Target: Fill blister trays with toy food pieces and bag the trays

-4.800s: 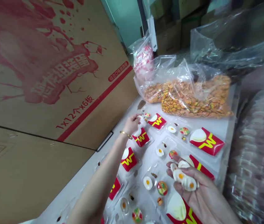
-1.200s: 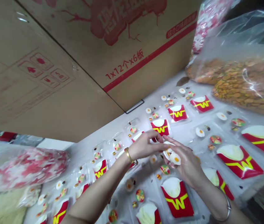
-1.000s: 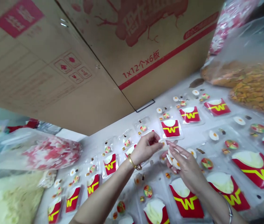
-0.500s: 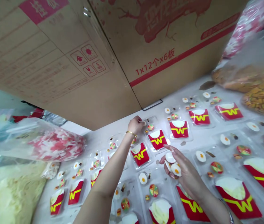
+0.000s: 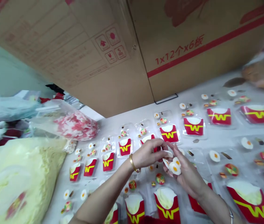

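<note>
My right hand (image 5: 188, 177) is cupped around several small toy fried eggs (image 5: 175, 168), white with yellow-orange yolks. Over that palm, my left hand (image 5: 150, 152) has its fingers closed on the edge of one white egg piece (image 5: 168, 153). Both hands hover above rows of clear plastic trays. Each tray bears a red fries-box piece with a yellow W (image 5: 169, 134), a round pizza-like piece (image 5: 163, 120), a tiny burger piece and a small brown piece. A fried egg (image 5: 156, 115) lies in the tray just beyond my hands; a few trays left of it show none.
A large cardboard carton (image 5: 113, 77) stands along the back of the table. At left are a bag of red-and-white pieces (image 5: 78, 126) and a big bag of pale yellow pieces (image 5: 29, 177). Another bag (image 5: 262, 74) sits at the right edge.
My left hand has drawn back from a back-row tray, where a fried egg now lies, to the eggs in my right hand. The view has shifted left.
</note>
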{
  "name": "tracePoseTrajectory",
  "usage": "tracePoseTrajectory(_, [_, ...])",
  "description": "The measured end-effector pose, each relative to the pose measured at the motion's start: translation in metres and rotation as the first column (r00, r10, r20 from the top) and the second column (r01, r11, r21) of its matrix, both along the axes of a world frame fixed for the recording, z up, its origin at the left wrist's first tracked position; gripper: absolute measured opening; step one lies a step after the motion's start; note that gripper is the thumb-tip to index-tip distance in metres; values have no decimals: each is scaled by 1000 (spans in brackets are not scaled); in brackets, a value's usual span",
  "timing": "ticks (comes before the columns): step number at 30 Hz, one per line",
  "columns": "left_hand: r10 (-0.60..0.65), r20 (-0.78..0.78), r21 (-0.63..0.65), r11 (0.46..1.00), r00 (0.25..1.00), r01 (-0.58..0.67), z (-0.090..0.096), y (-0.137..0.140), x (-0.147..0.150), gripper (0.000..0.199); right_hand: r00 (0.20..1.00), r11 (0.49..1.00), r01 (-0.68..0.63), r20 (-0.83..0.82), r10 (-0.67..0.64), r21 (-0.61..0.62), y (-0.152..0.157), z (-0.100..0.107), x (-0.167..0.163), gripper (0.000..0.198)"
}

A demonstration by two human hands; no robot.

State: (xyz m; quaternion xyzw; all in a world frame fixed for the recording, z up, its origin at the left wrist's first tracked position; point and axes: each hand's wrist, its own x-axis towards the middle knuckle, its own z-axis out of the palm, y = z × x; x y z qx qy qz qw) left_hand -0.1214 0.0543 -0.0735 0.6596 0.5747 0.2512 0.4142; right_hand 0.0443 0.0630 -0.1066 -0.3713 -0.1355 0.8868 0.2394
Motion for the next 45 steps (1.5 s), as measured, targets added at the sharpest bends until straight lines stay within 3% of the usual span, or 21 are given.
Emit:
tracePoseTrajectory(2, [147,-81,133,982,986,-136,-6,-3,-24,9,999,994,-2,-32,-2,-107,-4,1,-4,42])
tracePoseTrajectory(4, [324,-179,310,915,929,-259,-17,-2,-57,6,998,981,23,-46,-33,-191,-6,1,-9,31])
tracePoseTrajectory(7, [425,-294,464,847,856,-261,-38,2,-104,8,995,967,65,-52,-80,-248,-9,0,-17,23])
tracePoseTrajectory(10, [334,-451,470,877,828,-98,-57,4,-131,13,994,957,86,-43,-102,-276,-10,0,-27,22])
tracePoseTrajectory(14, [151,-626,398,905,765,147,-74,7,-145,21,992,956,118,-15,-126,-270,-11,2,-38,19])
tracePoseTrajectory(18, [52,-690,347,899,722,267,-81,9,-152,29,994,965,102,-10,-107,-243,-14,8,-42,23])
tracePoseTrajectory(21, [95,-664,373,902,742,218,-74,8,-142,32,995,970,91,-28,-100,-224,-15,12,-42,27])
tracePoseTrajectory(24, [165,-527,398,915,833,71,-48,-4,-109,31,994,976,99,-30,-107,-193,-17,15,-41,32])
tracePoseTrajectory(26, [107,-440,315,948,892,41,-26,-19,-81,33,995,983,86,-41,-94,-163,-20,16,-39,40])
tracePoseTrajectory(30, [-21,-395,88,994,919,61,5,-55,-42,23,998,998,21,-50,-23,-57,-34,16,-37,62])
tracePoseTrajectory(34, [38,-322,44,999,946,-25,12,-84,-36,9,996,997,-81,-35,81,12,-52,14,-41,63])
tracePoseTrajectory(38, [151,-222,21,988,963,-151,6,-95,-58,3,986,987,-158,-54,159,36,-62,14,-50,58])
tracePoseTrajectory(40, [331,-102,51,944,938,-327,-3,-90,-84,6,984,985,-166,-63,170,54,-64,13,-55,52])
tracePoseTrajectory(41, [446,-25,67,894,895,-443,-8,-85,-101,10,982,983,-172,-61,176,71,-65,12,-57,49])
tracePoseTrajectory(43, [656,86,88,745,750,-661,-23,-72,-138,18,978,974,-196,-57,203,114,-66,9,-60,44])
tracePoseTrajectory(45, [778,59,122,617,626,-778,-39,-58,-172,17,972,964,-223,-40,231,145,-67,6,-62,41])
